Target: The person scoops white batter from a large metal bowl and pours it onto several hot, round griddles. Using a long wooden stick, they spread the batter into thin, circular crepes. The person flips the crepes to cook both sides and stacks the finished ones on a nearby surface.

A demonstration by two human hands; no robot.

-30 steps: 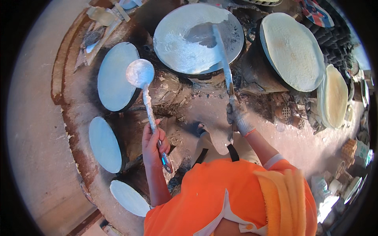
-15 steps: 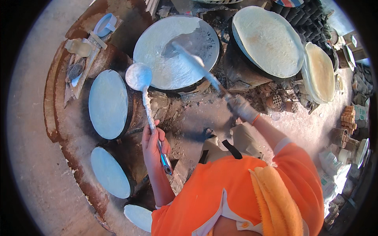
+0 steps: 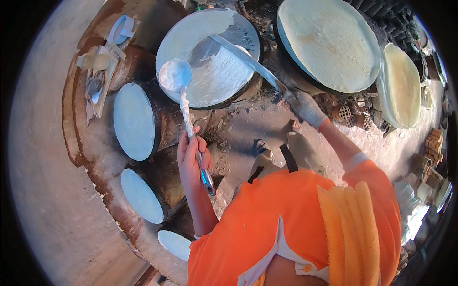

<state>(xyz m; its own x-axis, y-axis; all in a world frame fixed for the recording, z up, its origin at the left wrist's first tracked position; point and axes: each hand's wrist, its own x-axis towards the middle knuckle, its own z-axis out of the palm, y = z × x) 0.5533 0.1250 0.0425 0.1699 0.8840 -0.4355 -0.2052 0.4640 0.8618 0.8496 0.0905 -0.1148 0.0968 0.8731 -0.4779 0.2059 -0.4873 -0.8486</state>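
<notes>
The left hand (image 3: 195, 150) is bare, its fingers closed around the handle of a ladle (image 3: 174, 75), which points away from the body, its round bowl coated in something white. In this view the bowl overlaps the near left part of a large round griddle (image 3: 242, 34) in front of the person — whether it touches the surface there, I cannot tell. The right hand (image 3: 304, 107), in a pale glove darkened at the fingers, is closed on the near end of a long flat tool (image 3: 253, 62). The tool slants away to the left across the griddle, its far end at the grey patch where the white layer (image 3: 191, 35) is missing or thin. That layer covers the left and near portions of the griddle (a small white lump shows just beyond the tool's blade). To the right stands a bigger round pan (image 3: 329, 45) topped with a pale sheet, and past it a yellowish disc (image 3: 400, 86) sits tilted. Along the left side run three more pale-topped pans (image 3: 134, 121), the lowest partly behind the orange shirt (image 3: 286, 205). Farther up on the left lies a light blue ring-shaped thing (image 3: 121, 29); perforated cylinders (image 3: 344, 113) lie below the bigger pan, on the floor side.
</notes>
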